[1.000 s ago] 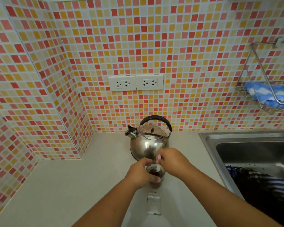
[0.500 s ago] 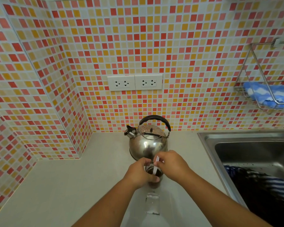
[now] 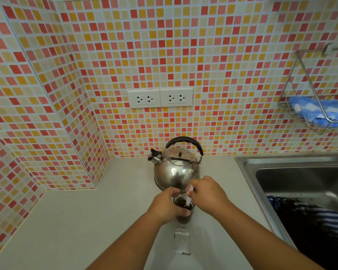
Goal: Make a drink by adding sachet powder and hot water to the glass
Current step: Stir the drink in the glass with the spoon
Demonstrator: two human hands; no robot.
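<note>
**Stirring stage: dark drink in glass, kettle set down**

Judged step: mixing. Glass [image 3: 183,206] on pale countertop [image 3: 86,221], just near of steel kettle [image 3: 177,170], already filled with dark brown liquid; powder and water apparently both in. Kettle upright, unattended, spout to the left.

Left hand [image 3: 167,206] wrapped around left side of glass, fingers curled close on the wall, thumb on near side. Right hand [image 3: 207,195] above rim, fingertips pinched narrow on a thin white strip [image 3: 189,195] dipping into the liquid; stirrer or emptied sachet, cannot tell which.

Small clear wrapper-like item [image 3: 181,242] flat on counter, near of glass; identity uncertain.

Sink [image 3: 248,172] at right, striped dark cloth inside.

Next move probably calls for: steady hold on glass, strip lifted straight up clear of rim without dripping, then laid aside. Risk: hot glass wall against left palm.
</note>
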